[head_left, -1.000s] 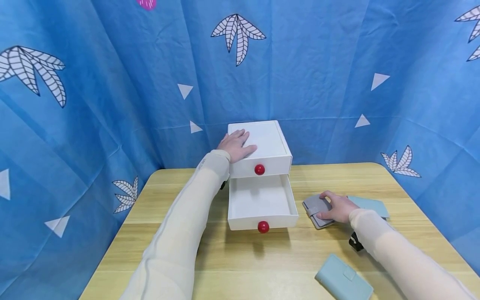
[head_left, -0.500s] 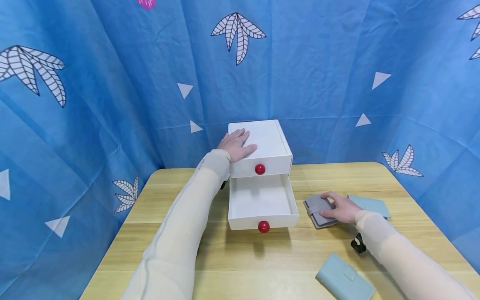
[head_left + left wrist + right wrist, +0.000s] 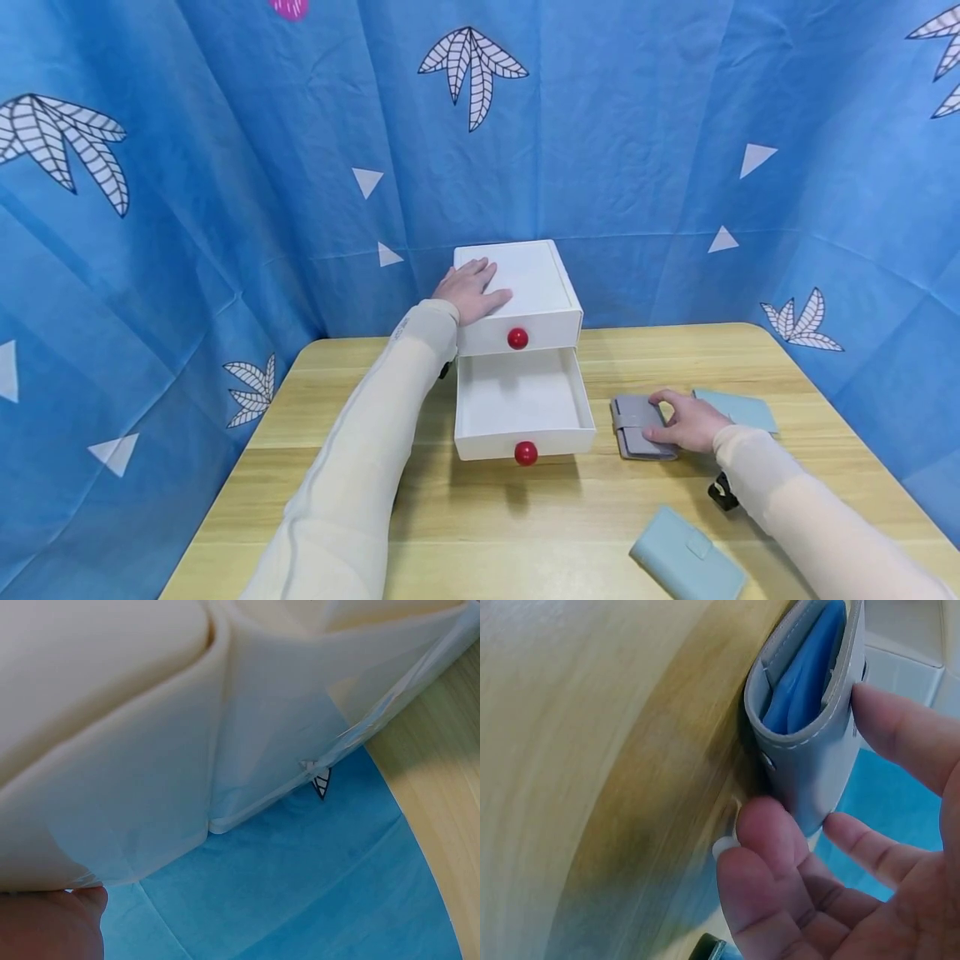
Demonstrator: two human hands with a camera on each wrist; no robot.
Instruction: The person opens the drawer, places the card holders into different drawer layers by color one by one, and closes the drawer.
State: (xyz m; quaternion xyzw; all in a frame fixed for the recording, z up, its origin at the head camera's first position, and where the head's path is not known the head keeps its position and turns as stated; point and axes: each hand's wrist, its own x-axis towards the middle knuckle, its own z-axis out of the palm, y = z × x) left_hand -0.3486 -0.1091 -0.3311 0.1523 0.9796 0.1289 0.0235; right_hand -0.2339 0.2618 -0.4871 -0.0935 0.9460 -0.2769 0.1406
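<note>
A grey wallet [image 3: 637, 417] with a strap lies flat on the table, right of the drawer box. My right hand [image 3: 686, 421] holds it by its right-hand side, thumb and a finger at its edges. In the right wrist view, blue shows inside the open end of the wallet [image 3: 810, 780], with curled fingertips [image 3: 772, 832] close to its rounded side. My left hand [image 3: 471, 292] rests with fingers spread on top of the white drawer box [image 3: 532, 279]. Its lower drawer [image 3: 521, 396] is pulled out, bare inside, with a red knob; the upper drawer is closed.
A light-blue wallet [image 3: 688, 554] lies at the table's front right. Another light-blue wallet [image 3: 742, 410] lies behind my right hand, partly hidden. Blue curtains [image 3: 630, 125] surround the wooden table [image 3: 360, 358] at the back and sides.
The grey wallet has turned on the table and shifted slightly to the right, together with my right hand. My left hand and the drawers have stayed still.
</note>
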